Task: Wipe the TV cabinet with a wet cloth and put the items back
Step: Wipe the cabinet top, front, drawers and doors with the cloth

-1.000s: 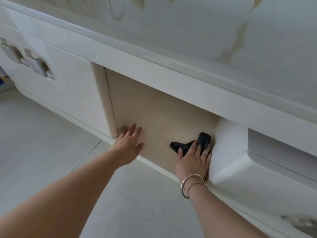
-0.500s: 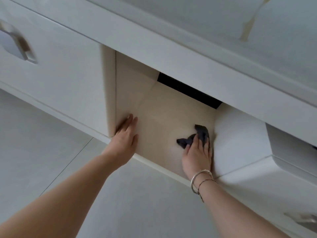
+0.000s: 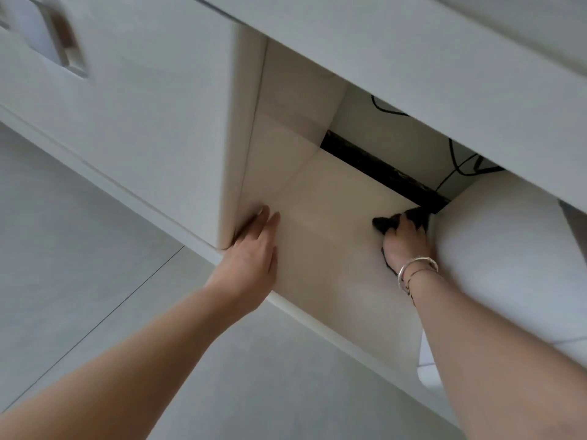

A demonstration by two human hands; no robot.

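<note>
The white TV cabinet has an open compartment with a beige floor panel. My right hand, with bracelets at the wrist, presses a dark cloth flat against that floor, deep at the right side of the compartment beside the curved white wall. Most of the cloth is hidden under the hand. My left hand rests with straight fingers on the front left corner of the compartment, touching the edge of the left partition.
A dark gap runs along the back of the compartment, with black cables behind it. A drawer front with a metal handle is at the upper left. Pale tiled floor lies below the cabinet.
The view has dropped lower and closer, showing the compartment's back and cables. My right hand has pushed the cloth deeper toward the back right. My left hand stays at the left corner.
</note>
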